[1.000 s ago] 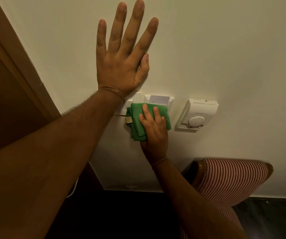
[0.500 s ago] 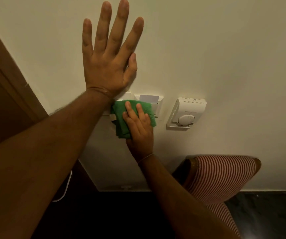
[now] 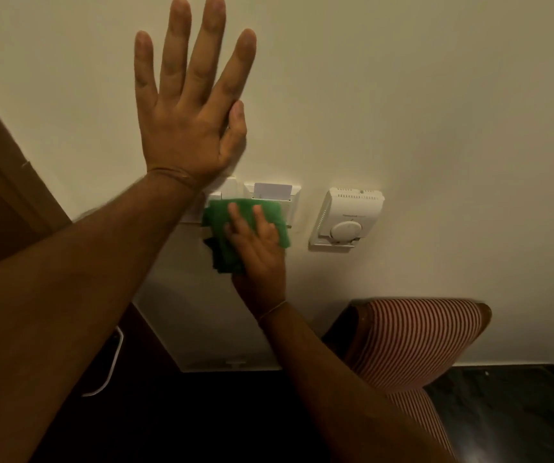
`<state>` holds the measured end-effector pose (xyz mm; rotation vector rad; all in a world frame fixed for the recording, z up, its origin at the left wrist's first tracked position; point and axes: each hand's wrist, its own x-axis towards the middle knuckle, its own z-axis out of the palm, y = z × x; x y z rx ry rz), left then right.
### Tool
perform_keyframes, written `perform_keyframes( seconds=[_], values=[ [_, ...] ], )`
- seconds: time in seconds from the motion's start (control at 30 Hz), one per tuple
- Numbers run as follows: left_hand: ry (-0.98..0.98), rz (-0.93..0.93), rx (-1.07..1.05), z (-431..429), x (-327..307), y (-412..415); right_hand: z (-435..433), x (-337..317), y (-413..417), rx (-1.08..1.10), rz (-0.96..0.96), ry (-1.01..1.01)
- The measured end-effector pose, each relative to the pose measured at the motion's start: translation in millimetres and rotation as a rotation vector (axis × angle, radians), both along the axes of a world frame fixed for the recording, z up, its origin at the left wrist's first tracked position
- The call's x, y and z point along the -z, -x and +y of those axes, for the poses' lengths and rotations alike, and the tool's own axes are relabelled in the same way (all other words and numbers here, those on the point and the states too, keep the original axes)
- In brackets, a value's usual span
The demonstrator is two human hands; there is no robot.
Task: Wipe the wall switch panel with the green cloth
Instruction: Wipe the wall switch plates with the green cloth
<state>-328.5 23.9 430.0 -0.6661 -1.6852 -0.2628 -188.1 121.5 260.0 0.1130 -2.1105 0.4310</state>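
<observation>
Looking at the wall: the cream wall (image 3: 419, 95) fills most of the view; it is plain and lit in a warm, dim light.
Room: a brown wooden door frame (image 3: 8, 168) runs along the left edge of the wall; a chair with red and white stripes (image 3: 415, 339) stands near the lower right part of the wall, on a dark floor (image 3: 502, 412). A thin white cable (image 3: 111, 369) hangs low at the left.
Wall fittings: a white thermostat with a round dial (image 3: 347, 220) is mounted just to the right of the switch panel, apart from it.
Switch panel: the white wall switch panel (image 3: 294, 198) sits in the middle of the wall; a white card (image 3: 272, 188) stands upright in its top slot. Its lower part is covered by the cloth.
Green cloth: the green cloth (image 3: 225, 215) lies flat against the panel, folded, with its lower left part hanging below the panel's bottom edge.
Right hand: the right hand (image 3: 258, 252) presses the cloth onto the panel, fingers flat on top of it, from below.
Left hand: the left hand (image 3: 188, 108) is spread wide and holds nothing; the palm is laid on the wall just above the panel, and its wrist and forearm cover the panel's left end.
</observation>
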Motion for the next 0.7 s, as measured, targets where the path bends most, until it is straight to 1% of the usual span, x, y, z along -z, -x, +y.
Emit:
perform_keyframes(
  seconds=[0.07,0.13,0.3,0.4,0.43,0.5,0.6,0.63,0.7],
  values=[
    [0.002,-0.015,0.008,-1.1,1.7,-1.9,1.2,3.1,1.4,-0.04,-0.017,-0.098],
    [0.002,-0.003,-0.001,-1.8,0.6,-2.8,11.2,3.9,-3.6,-0.035,-0.004,-0.114],
    [0.014,0.017,-0.003,2.0,0.7,4.8,37.7,3.9,-24.2,0.104,0.046,0.091],
    [0.01,0.012,0.03,6.2,0.4,7.9,25.5,-2.0,-19.4,0.087,0.105,0.192],
    [0.01,0.022,0.03,4.2,0.2,8.2,17.1,-3.9,-16.0,0.051,0.11,0.185],
    [0.012,0.041,0.017,1.3,-0.8,6.7,2.9,-6.7,-8.9,-0.01,0.09,0.096],
    [0.006,0.027,0.011,0.8,-2.5,-0.1,7.3,-4.5,-5.6,-0.005,0.087,-0.018],
    [0.003,0.015,0.01,1.7,-3.0,-2.3,13.4,-1.1,-8.7,0.004,0.085,-0.021],
    [0.002,0.004,0.014,3.7,-5.5,-6.9,26.8,7.3,-19.3,0.034,0.074,0.039]
  ],
)
